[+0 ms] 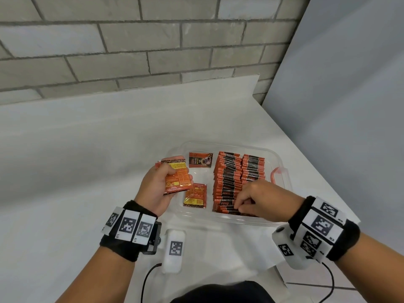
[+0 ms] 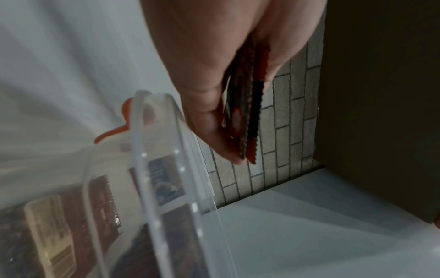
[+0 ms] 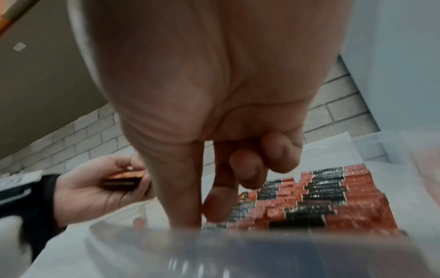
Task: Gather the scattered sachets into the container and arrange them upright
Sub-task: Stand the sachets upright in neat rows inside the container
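Upright sachets (image 1: 231,182) packed in two rows along the right side of clear container (image 1: 282,171) at the tabletop's near right corner; two loose sachets (image 1: 195,194) flat on its left floor. Right hand (image 1: 260,199) fingertips pinched on the nearest row's top edge, seemingly seating one sachet; left hand (image 1: 157,186) curled round a held stack (image 1: 177,178) above the container's left rim. Step judged: filing upright; next, draw one from the stack, then lift the flat pair.
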Available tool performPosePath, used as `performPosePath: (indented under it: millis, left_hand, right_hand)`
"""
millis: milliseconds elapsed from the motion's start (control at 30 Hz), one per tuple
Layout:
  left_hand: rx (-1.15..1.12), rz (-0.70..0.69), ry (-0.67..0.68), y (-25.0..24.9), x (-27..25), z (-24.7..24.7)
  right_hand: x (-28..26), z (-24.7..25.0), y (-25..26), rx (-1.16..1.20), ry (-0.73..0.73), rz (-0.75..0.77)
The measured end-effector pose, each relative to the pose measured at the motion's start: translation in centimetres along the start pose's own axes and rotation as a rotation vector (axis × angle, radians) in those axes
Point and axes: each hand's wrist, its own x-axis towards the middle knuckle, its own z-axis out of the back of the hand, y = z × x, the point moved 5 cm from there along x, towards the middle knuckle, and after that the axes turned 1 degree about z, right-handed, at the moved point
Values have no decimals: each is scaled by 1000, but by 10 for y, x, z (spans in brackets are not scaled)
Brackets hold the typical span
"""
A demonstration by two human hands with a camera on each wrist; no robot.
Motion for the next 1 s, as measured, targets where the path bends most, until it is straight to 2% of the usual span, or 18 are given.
performPosePath:
  millis: [100,167,233,400,533,667,700,767,867,1000]
  left_hand:
    - [93,4,66,2,-3,-10]
    - [153,-6,108,6,-6,-19]
    - [212,-33,157,9,-10,-32]
    - [336,-61,269,21,-18,-66]
    - [324,-50,267,27,-21,-75]
    - [152,64,209,29,-23,-70]
    - [111,77,215,29,-23,-69]
    - [63,65,223,25,-23,-67]
    - [105,-26,210,17,-20,-63]
    - [209,-72,204,14,-20,-60]
  right_hand:
    - [-11,23,-5,145,-209,-43]
    - [-20,42,-12,347,-415,-112]
    - [-25,52,-13,489,-533,-134]
    - [-19,38,11,602,-403,-54]
    - [-22,39,9,676,-541,-23]
    - [-33,46,8,611,-757,49]
    - [-34,44,13,538,-744,97]
    - [-30,31,20,388,-628,163]
    - [-27,19,18,288,-508,160]
    - [-31,33,9,388,-667,77]
